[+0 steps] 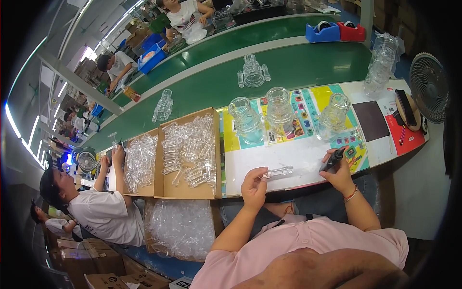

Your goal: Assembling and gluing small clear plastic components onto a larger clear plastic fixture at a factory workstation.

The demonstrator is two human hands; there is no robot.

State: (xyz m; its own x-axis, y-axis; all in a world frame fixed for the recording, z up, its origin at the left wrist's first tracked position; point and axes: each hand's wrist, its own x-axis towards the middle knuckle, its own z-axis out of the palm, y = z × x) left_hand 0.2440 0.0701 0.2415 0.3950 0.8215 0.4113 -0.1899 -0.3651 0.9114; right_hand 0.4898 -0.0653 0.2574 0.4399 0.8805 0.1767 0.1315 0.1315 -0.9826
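Observation:
My left hand (254, 189) pinches one end of a small clear plastic part (280, 172), which points to the right over the white work surface (293, 161). In my right hand (341, 177) is a black bottle with a narrow tip (333, 160), gripped between fingers and thumb and held apart from the part. Beyond my hands stand three clear plastic figure-shaped bodies with open tops: a left one (246, 120), a middle one (279, 113) and a right one (334, 117).
Left of the surface sit cardboard trays (219, 159) of clear small parts. More clear figures (253, 71) stand on the green belt (207, 84). At right are a fan (429, 86), a brush (407, 111) and tape dispensers (321, 32). A co-worker (108, 212) sits at left.

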